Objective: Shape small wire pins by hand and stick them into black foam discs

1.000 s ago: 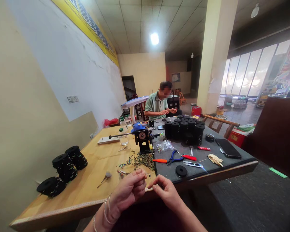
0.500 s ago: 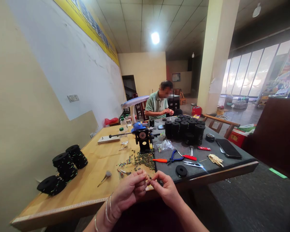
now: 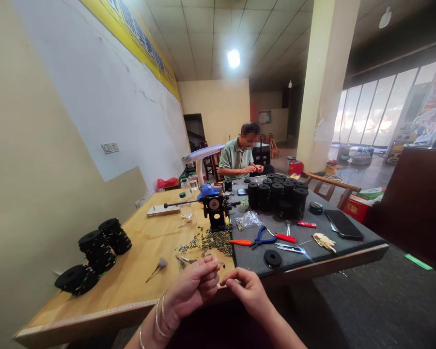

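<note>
At the table's front edge, my left hand (image 3: 200, 278) is closed in a pinch, with bangles on its wrist. Just right of its fingertips shows a tiny dark bead-like piece (image 3: 224, 265); whether it hangs from the fingers or lies on the table I cannot tell. My right hand (image 3: 246, 289) is also pinched, slightly lower and apart from the left. What either hand pinches is too small to make out. Beyond them lies a heap of small multicoloured bead-like pieces (image 3: 218, 241). A brush-like tool with a grey tuft (image 3: 162, 263) lies to the left.
A black hand-cranked winder (image 3: 216, 213) stands behind the heap. Black spools stand at left (image 3: 97, 248) and in a cluster (image 3: 276, 193) at back right. Blue pliers (image 3: 264, 236), scissors (image 3: 290, 248) and a single black spool (image 3: 272, 258) lie on the grey mat. A co-worker (image 3: 238, 157) sits opposite.
My hands have moved apart from each other. The right hand has dropped slightly down, away from the left fingertips and the tiny dark piece.
</note>
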{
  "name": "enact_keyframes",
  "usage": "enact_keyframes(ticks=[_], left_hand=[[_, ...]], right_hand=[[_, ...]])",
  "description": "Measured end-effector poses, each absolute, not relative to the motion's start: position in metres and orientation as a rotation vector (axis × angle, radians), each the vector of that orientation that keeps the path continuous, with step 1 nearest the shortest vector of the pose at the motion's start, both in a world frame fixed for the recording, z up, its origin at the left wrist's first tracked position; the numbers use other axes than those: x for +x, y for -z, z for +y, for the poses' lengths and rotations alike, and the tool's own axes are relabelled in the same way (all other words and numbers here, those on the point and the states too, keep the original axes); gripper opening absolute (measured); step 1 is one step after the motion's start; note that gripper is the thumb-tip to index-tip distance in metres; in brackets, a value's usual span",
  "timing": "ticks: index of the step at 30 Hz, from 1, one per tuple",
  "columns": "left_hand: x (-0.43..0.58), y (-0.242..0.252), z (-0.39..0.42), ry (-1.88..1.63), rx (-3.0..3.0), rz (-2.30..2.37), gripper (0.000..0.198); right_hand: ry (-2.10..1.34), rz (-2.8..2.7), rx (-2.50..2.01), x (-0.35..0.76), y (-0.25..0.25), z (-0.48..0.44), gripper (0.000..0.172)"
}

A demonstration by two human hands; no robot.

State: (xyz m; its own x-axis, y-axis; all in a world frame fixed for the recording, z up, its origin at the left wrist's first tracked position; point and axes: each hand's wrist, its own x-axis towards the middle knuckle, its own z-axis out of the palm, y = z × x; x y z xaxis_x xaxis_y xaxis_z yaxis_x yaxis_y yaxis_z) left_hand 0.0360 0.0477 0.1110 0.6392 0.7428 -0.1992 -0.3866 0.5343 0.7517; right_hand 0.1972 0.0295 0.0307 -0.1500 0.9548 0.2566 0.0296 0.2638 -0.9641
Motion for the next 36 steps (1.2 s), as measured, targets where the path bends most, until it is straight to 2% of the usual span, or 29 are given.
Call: enact_keyframes(ticks=[8,15,29,36], left_hand=[[0.038,-0.103,0.051,-0.689,0.717,0.515,0.035],[0.037,-0.101,0.049,-0.710,0.718,0.522,0.039],[0.035,-0.111,0.048,-0.729,0.719,0.567,0.042],[0.038,-0.110,0.046,-0.734,0.716,0.575,0.040]], right_hand=[[-0.942,-1.492,-0.948,0.197,-0.064,0.029,0.021],[-0.851,-1.532,-0.980,0.196,-0.061,0.030,0.022],[-1.069,-1.443,-0.850,0.192,-0.054,0.029,0.023],[-1.032,-1.429,-0.858,0.190,-0.061,0.030,0.021]])
